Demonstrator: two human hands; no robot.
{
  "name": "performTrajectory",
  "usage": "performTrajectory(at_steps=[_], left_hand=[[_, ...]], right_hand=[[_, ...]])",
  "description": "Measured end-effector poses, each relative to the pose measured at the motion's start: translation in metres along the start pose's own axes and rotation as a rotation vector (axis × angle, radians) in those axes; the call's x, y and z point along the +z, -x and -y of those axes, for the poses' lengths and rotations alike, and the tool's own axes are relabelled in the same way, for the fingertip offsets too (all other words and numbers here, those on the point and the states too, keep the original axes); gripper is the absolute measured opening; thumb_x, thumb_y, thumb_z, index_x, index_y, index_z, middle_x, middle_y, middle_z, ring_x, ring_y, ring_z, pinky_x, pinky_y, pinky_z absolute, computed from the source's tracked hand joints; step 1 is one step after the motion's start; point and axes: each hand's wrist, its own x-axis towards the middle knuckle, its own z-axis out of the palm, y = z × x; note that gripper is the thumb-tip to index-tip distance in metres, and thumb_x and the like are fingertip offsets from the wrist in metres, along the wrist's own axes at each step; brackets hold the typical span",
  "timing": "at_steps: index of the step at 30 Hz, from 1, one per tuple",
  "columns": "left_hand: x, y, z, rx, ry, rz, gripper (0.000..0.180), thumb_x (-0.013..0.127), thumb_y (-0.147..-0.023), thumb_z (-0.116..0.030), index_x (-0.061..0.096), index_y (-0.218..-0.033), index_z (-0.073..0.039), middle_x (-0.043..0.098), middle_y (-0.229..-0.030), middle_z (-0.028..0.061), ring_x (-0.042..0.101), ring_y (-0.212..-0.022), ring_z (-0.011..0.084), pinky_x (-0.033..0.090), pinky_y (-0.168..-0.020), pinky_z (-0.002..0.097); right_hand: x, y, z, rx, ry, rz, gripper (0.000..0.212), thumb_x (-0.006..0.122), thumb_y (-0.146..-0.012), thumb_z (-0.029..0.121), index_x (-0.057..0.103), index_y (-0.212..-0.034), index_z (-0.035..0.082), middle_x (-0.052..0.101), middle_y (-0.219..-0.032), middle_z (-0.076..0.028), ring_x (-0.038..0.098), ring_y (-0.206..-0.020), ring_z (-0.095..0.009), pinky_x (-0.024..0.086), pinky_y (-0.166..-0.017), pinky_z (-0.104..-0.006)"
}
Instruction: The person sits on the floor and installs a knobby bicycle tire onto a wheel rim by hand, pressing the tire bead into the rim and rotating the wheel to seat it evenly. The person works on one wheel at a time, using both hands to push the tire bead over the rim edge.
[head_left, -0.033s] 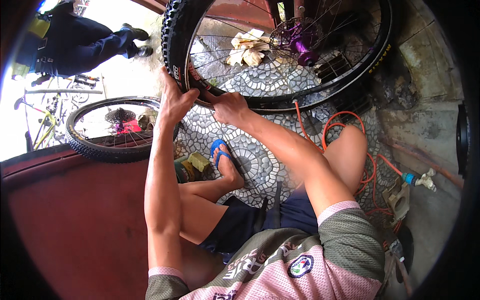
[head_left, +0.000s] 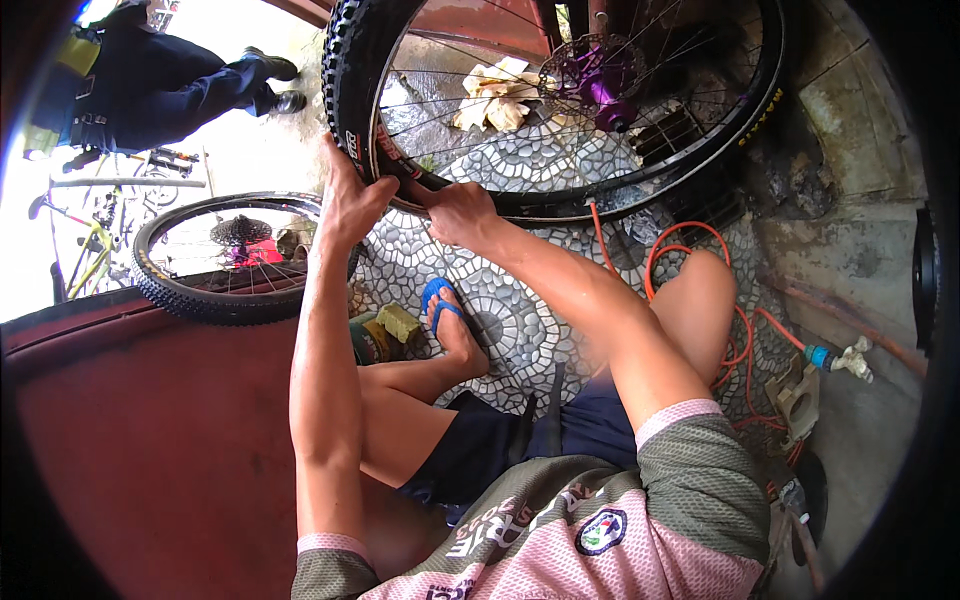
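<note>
A bicycle wheel with a black knobby tire (head_left: 343, 75) fills the top, its spokes meeting at a purple hub (head_left: 606, 88) with a brake disc. My left hand (head_left: 352, 203) is closed around the tire at the wheel's near left, thumb toward the rim. Close beside it, my right hand (head_left: 460, 214) is closed on the tire's near edge. Its fingertips are partly hidden behind the tire and rim. Between the two hands a small red-and-white mark shows on the inner side of the wheel.
Leftward lies a second wheel (head_left: 150, 275) with a cassette, by a dark red panel (head_left: 150, 440). An orange hose (head_left: 752, 345) coils at right near a tap (head_left: 853, 360). A yellow sponge (head_left: 398, 323) is near my blue sandal (head_left: 432, 290). Crumpled paper (head_left: 497, 92) lies behind the spokes; a person (head_left: 165, 85) stands far left.
</note>
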Motion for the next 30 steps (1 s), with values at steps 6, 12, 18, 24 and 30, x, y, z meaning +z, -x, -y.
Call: performTrajectory(at_steps=[6, 12, 18, 24, 30], left_hand=[[0.0, -0.002, -0.016, 0.01, -0.027, -0.021, 0.118, 0.073, -0.074, -0.025, 0.002, -0.155, 0.021, 0.059, -0.132, 0.0365, 0.061, -0.122, 0.0439, 0.047, -0.108, 0.0394], [-0.001, -0.008, 0.002, -0.078, -0.044, -0.034, 0.12, 0.072, -0.075, -0.028, -0.001, -0.156, 0.021, 0.055, -0.138, 0.0405, 0.057, -0.13, 0.0458, 0.044, -0.112, 0.0381], [0.006, -0.019, 0.0, -0.004, -0.037, -0.04, 0.113, 0.072, -0.076, -0.022, 0.003, -0.157, 0.017, 0.06, -0.129, 0.0357, 0.061, -0.123, 0.0433, 0.046, -0.109, 0.0399], [0.008, -0.015, -0.012, 0.054, 0.018, -0.049, 0.1, 0.073, -0.075, -0.02, 0.015, -0.152, 0.006, 0.066, -0.118, 0.0316, 0.067, -0.109, 0.0456, 0.052, -0.099, 0.046], [0.004, -0.01, -0.025, 0.026, -0.09, -0.088, 0.093, 0.071, -0.076, -0.018, 0.016, -0.148, 0.004, 0.066, -0.109, 0.0317, 0.067, -0.103, 0.0486, 0.051, -0.097, 0.0502]], right_hand=[[0.02, -0.008, -0.025, -0.085, 0.127, 0.036, 0.063, 0.066, -0.089, 0.023, 0.051, -0.151, 0.024, 0.077, -0.092, -0.007, 0.076, -0.075, -0.031, 0.06, -0.064, -0.0433], [-0.014, -0.01, -0.001, -0.117, 0.09, -0.052, 0.075, 0.08, -0.078, 0.024, 0.05, -0.146, 0.019, 0.075, -0.081, -0.013, 0.076, -0.076, -0.033, 0.061, -0.064, -0.0445], [-0.005, -0.028, -0.011, -0.045, 0.171, 0.151, 0.078, 0.082, -0.079, 0.025, 0.046, -0.148, 0.021, 0.077, -0.085, -0.012, 0.077, -0.081, -0.03, 0.061, -0.067, -0.0426], [0.063, 0.002, -0.066, 0.054, 0.158, 0.196, 0.036, 0.055, -0.101, 0.026, 0.065, -0.135, 0.02, 0.077, -0.09, -0.012, 0.076, -0.083, -0.032, 0.06, -0.069, -0.0438], [0.034, -0.001, -0.039, -0.113, 0.197, -0.026, 0.049, 0.065, -0.086, 0.018, 0.056, -0.135, 0.017, 0.075, -0.084, -0.015, 0.076, -0.078, -0.031, 0.061, -0.064, -0.0425]])
